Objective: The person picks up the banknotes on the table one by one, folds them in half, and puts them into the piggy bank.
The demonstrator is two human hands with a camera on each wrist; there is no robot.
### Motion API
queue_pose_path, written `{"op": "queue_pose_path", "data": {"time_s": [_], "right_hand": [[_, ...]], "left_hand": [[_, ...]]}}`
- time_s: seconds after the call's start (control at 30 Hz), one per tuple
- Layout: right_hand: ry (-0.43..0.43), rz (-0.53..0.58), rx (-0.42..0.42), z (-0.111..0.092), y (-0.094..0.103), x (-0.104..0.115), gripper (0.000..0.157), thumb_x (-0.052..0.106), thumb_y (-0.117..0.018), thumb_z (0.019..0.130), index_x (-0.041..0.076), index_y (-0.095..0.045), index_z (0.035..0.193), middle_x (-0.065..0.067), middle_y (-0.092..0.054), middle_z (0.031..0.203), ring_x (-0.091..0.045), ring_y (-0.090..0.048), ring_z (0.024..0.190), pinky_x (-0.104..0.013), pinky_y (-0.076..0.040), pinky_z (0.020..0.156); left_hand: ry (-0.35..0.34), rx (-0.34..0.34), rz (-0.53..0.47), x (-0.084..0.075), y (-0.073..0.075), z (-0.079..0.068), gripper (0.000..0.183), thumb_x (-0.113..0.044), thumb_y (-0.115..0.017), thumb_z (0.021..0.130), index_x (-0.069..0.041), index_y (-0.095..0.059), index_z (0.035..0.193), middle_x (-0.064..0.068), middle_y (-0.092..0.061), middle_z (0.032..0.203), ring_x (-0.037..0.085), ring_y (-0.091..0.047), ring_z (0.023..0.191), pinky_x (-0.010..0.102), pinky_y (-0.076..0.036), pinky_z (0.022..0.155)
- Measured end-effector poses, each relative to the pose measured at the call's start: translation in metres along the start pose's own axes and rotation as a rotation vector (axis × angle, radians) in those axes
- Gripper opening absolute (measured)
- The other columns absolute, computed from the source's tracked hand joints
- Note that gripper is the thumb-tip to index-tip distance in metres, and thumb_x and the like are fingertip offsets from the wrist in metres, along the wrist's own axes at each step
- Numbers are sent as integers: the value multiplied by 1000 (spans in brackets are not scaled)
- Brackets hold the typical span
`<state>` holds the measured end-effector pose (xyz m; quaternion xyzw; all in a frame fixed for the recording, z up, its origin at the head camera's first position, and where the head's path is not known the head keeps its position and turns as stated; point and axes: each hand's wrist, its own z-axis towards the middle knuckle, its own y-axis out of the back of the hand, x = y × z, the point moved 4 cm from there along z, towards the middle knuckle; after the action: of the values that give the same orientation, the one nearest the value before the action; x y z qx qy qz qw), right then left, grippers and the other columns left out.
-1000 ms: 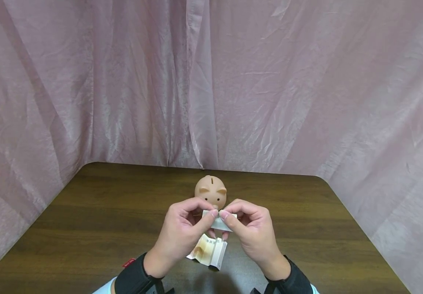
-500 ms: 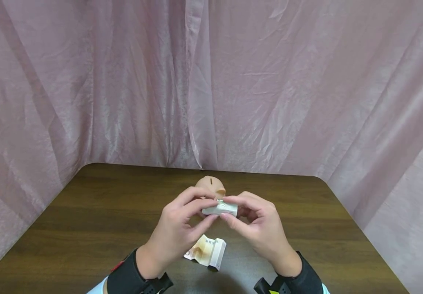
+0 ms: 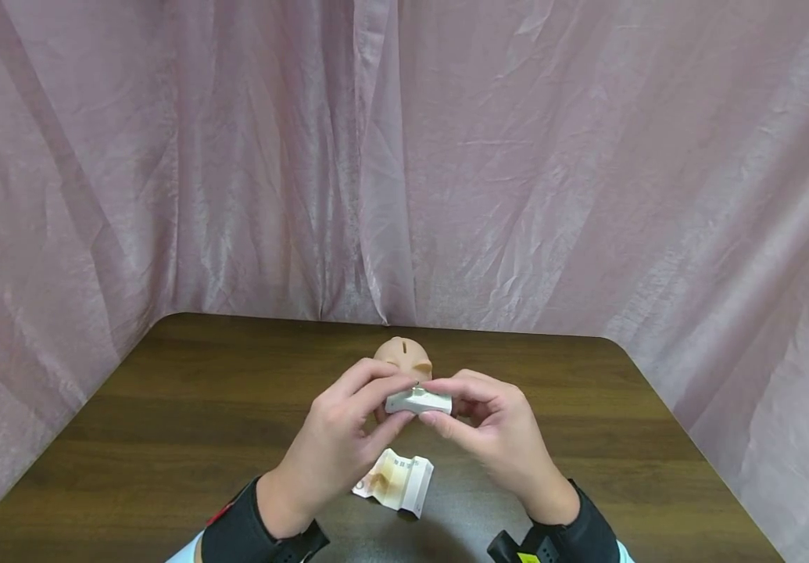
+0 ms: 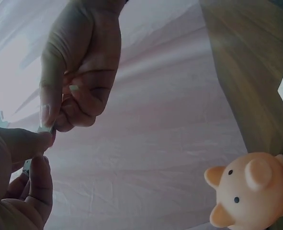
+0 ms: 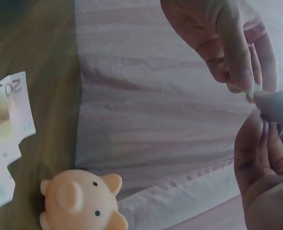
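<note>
In the head view both hands meet over the middle of the table, raised in front of the piggy bank (image 3: 404,353). A small, pale folded banknote (image 3: 420,401) stretches between them, creased lengthwise into a narrow strip. My left hand (image 3: 344,418) pinches its left part between thumb and fingers. The right end is pinched by my right hand (image 3: 495,422), thumb below and index finger above. Fingers cover much of the strip in both wrist views. Below the hands lies a second banknote (image 3: 395,481), creased and part unfolded; a printed 20 shows on it in the right wrist view.
The peach piggy bank has a slot on top and stands behind the hands, its face partly covered by them. A dark wooden table (image 3: 235,422) with rounded far corners carries everything. Pink curtain (image 3: 517,195) hangs along its far edge and sides.
Both hands have risen slightly and turned, with index fingers now over the top edge and thumbs beneath. The folded banknote has tilted and looks narrower. The banknote on the table stays about where it was.
</note>
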<state>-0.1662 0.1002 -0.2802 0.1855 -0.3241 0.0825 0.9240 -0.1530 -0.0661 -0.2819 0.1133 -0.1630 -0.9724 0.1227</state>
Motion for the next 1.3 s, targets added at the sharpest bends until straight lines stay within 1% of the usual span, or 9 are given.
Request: {"op": "queue_pose_path", "data": {"time_s": [0.1,0.2,0.33,0.43,0.6,0.73,0.9,1.03,1.3], "right_hand": [[-19,73,4,-1,1,-1,35,-22,-68,72,-6,-64,103,-15,-61,86,-17,-52,63,-22,-45,48],[-18,107,14,-1,2,-1,35,-22,-67,72,-7,-63,104,-16,-60,87,-18,-54,65,-22,-46,50],[53,38,40,1,1,2,34,-19,-68,72,-4,-65,103,-10,-58,82,-17,-53,66,-24,-48,49],[109,-44,52,4,-1,3,31,-15,-69,73,2,-67,100,-5,-57,80,-15,-51,66,-25,-46,47],[82,17,65,4,-2,0,24,-14,-66,78,6,-68,93,-5,-58,78,-14,-48,59,-24,-41,42],[7,164,69,1,-1,-5,25,-17,-60,81,5,-67,91,-8,-55,72,-17,-47,52,-27,-43,41],[-31,224,45,-2,-3,-8,22,-18,-60,81,0,-66,92,-11,-56,72,-20,-48,51,-29,-46,43],[-40,215,12,-3,-4,-8,21,-18,-61,81,-1,-67,93,-11,-58,73,-22,-51,50,-32,-48,43],[-16,217,-1,-3,-9,-6,20,-18,-59,83,-2,-65,92,-11,-60,76,-23,-53,51,-33,-49,43]], "left_hand": [[-6,15,-8,-3,0,3,34,1,-73,78,-1,-62,110,6,-56,105,11,-54,74,15,-47,58],[-9,36,11,-5,1,3,25,-9,-70,86,-2,-63,109,4,-58,107,11,-56,82,16,-49,62],[15,66,61,-1,1,1,24,-27,-56,96,-6,-65,103,-1,-61,102,9,-55,83,16,-47,65],[78,101,54,5,1,-4,25,-31,-54,96,-9,-66,97,-5,-61,92,5,-51,75,14,-44,61],[277,141,-115,13,-1,-9,8,-16,-70,87,-15,-67,94,-10,-59,81,2,-48,61,17,-43,48],[401,104,-258,11,-1,-8,13,-5,-71,84,-14,-67,93,-8,-61,76,7,-52,58,24,-47,47],[508,88,-356,-1,3,1,11,4,-68,83,-5,-66,89,-4,-59,66,12,-53,51,25,-47,42],[564,83,-398,-5,5,5,11,6,-67,83,-4,-66,88,-1,-58,62,13,-52,47,25,-45,40],[583,59,-478,-5,1,1,9,8,-65,85,0,-65,87,1,-61,62,19,-56,47,30,-49,41]]}}
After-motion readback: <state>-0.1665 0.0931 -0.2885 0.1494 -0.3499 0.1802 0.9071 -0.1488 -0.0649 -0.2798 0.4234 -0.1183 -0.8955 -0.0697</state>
